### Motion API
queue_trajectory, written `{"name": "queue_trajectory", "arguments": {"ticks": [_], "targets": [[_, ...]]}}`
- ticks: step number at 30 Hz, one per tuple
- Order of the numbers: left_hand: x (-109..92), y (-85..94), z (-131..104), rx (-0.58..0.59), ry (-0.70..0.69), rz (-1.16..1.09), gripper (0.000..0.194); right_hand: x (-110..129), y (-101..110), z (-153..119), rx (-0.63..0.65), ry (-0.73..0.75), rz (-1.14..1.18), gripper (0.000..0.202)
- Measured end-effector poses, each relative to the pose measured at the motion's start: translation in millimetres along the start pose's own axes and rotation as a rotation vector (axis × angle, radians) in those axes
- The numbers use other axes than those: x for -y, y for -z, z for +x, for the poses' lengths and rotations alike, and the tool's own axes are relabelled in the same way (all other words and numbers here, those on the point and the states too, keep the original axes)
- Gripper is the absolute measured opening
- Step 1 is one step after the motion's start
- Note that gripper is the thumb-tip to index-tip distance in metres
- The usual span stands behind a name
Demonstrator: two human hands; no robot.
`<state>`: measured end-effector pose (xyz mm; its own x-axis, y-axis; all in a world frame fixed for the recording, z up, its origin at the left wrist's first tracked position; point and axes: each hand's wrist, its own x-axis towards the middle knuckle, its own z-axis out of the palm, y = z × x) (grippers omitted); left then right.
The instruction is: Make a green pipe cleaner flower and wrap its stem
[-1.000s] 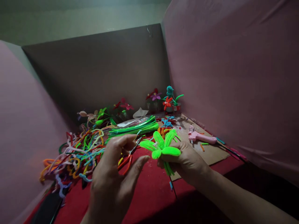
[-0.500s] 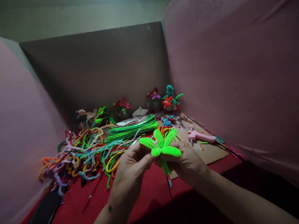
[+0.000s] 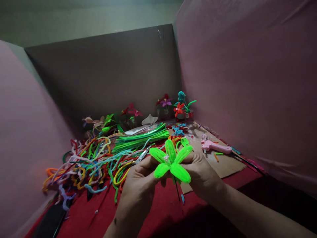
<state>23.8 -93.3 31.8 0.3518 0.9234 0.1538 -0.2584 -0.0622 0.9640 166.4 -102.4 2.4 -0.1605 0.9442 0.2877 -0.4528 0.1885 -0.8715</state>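
A bright green fuzzy flower with five petals and a small pale centre faces up between my hands. My left hand pinches it from the left, its thumb under the lower left petal. From the right my right hand grips it, with fingertips partly hidden behind the petals. A thin dark stem hangs below the flower. Open-looking scissors lie just beyond my left hand, their handles hidden.
Tangled coloured pipe cleaners cover the left side, beside a green bundle. A pink glue gun rests on cardboard at right. Finished flowers stand at the back. A black phone-like object lies front left.
The flower has been tilted and turned, so its petals now spread more fully towards the camera. Its green lower part is now mostly hidden. The view has shifted slightly.
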Motion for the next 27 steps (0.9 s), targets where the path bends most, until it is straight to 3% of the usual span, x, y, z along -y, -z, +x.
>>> {"name": "queue_trajectory", "arguments": {"ticks": [5, 10, 16, 22, 27], "targets": [[5, -7.9, -13, -0.141, -0.144, 0.179, 0.02, -5, -3, -2, -0.12, 0.057, 0.04, 0.013], [9, -17.6, -11, -0.155, -0.108, 0.113, 0.027, -5, -8, 0, -0.151, 0.095, 0.058, 0.015], [9, -22.1, -5, -0.108, -0.073, 0.123, 0.018, -6, -10, 4, -0.147, 0.125, 0.141, 0.011], [8, -20.9, -4, 0.064, 0.059, -0.006, 0.02, -11, -9, 1, -0.127, -0.012, 0.256, 0.02], [9, -17.5, -7, 0.073, 0.077, -0.014, 0.02, -9, -14, -1, -0.092, -0.033, 0.359, 0.013]]}}
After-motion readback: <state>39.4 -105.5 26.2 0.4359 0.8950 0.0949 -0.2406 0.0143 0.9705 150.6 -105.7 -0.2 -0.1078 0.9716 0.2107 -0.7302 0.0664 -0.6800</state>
